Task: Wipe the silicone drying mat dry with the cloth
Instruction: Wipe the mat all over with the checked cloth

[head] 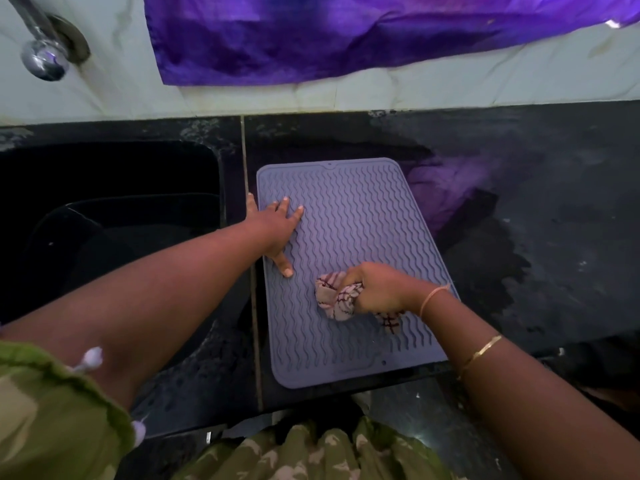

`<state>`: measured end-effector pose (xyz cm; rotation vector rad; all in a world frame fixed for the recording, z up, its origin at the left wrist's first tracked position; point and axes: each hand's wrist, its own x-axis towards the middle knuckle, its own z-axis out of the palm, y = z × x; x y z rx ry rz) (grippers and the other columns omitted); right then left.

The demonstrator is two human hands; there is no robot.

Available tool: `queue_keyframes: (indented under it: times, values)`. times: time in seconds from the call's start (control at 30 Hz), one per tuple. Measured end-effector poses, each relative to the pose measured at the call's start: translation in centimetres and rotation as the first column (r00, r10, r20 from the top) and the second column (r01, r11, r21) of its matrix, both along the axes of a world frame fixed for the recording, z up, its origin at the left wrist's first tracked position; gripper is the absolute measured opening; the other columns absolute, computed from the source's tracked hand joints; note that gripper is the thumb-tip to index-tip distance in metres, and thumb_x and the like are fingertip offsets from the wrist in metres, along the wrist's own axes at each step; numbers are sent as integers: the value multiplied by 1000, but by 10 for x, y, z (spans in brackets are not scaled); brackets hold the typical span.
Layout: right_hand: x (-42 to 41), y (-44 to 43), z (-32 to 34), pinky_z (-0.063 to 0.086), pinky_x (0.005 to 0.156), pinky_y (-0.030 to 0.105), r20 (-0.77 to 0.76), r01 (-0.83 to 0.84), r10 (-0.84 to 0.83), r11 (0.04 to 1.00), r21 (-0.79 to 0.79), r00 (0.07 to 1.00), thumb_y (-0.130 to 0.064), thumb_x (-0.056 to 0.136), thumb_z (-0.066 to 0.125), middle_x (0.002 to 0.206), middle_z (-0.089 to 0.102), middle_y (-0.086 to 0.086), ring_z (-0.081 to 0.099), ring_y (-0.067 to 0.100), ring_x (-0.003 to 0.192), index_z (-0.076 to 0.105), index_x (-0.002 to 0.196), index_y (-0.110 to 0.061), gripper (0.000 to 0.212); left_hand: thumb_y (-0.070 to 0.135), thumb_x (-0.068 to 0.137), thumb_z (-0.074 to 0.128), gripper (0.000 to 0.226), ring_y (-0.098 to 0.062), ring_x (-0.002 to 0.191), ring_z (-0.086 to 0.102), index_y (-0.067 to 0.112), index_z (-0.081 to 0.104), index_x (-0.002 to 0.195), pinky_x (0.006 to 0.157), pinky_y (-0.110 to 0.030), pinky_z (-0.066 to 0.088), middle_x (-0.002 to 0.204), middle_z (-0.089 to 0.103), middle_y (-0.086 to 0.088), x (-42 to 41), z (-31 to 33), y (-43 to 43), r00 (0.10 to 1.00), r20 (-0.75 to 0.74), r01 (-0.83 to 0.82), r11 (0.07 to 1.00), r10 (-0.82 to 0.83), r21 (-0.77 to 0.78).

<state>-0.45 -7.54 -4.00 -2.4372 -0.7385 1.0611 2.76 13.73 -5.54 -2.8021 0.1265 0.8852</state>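
A grey-blue silicone drying mat (360, 216) with wavy ridges lies flat on the black counter, just right of the sink. My left hand (277, 230) presses flat on the mat's left edge with fingers spread. My right hand (375, 289) grips a bunched white cloth with dark red checks (334, 299) and holds it against the mat's lower middle. Part of the cloth trails out under my right wrist.
A black sink (110, 209) sits to the left, with a chrome tap (43, 53) on the pale wall above it. A purple cloth (346, 32) hangs on the wall. The black counter (536, 237) to the right looks wet in patches.
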Motion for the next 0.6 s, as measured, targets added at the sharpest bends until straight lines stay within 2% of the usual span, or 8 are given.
queue_keyframes:
  times: [0.07,0.1,0.2,0.27,0.33,0.4,0.5,0.6]
  values:
    - [4,-9,12,52,69,12,-118,62,-54,996,64,992,-1,76,60,94,71,6,62,13,80,72,99,-9,27,63,67,70,122,-28,145,-3,24,-11,150,109,-65,-5,158,-10,-13,-6,2,2,999,4,47,996,-47,-72]
    - [8,-13,19,51,65,9,-149,102,-86,990,102,985,1,77,58,95,71,8,62,11,78,71,101,-7,28,59,72,68,113,-27,145,1,25,-5,151,109,-64,-4,158,-6,-11,-10,2,3,997,15,79,991,-78,-106]
    - [29,-10,33,55,78,26,-101,192,-173,958,215,980,-6,83,57,100,70,11,66,20,89,68,106,-10,26,52,79,66,98,-25,145,10,22,7,151,110,-64,4,159,2,-7,-25,3,2,993,17,116,980,-115,-164]
    - [42,1,37,54,82,33,7,200,-209,946,254,978,-12,85,58,99,70,10,65,21,90,68,106,-12,23,59,71,69,114,-26,145,0,18,-2,151,110,-64,5,159,-9,-4,-36,-1,-2,996,-50,64,979,-75,-196]
    - [47,16,34,51,83,33,148,147,-180,967,206,972,-19,85,60,97,69,7,64,20,90,68,105,-14,23,66,61,72,133,-27,144,-16,16,-14,149,110,-65,-2,156,-22,-3,-45,-7,-6,994,-107,-9,975,-15,-224]
    - [40,29,19,49,84,33,255,24,-41,997,69,966,-26,85,60,101,67,7,61,23,95,65,107,-14,26,68,55,75,142,-27,142,-22,16,-20,147,108,-66,-8,154,-26,-3,-50,-12,-10,995,-100,-35,976,14,-215]
    - [20,39,-11,46,88,39,425,-77,112,992,-97,898,-32,81,56,109,60,8,52,28,104,54,107,-18,30,70,51,75,145,-25,142,-22,18,-21,146,107,-67,-10,155,-26,-1,-51,-15,-11,996,-82,-54,979,38,-197]
    - [14,39,-20,42,76,32,484,-82,107,994,-72,868,-32,80,53,108,60,7,55,29,101,52,103,-22,25,74,50,72,144,-26,144,-16,17,-18,148,106,-69,-8,156,-22,-1,-52,-15,-12,999,-35,-26,990,22,-142]
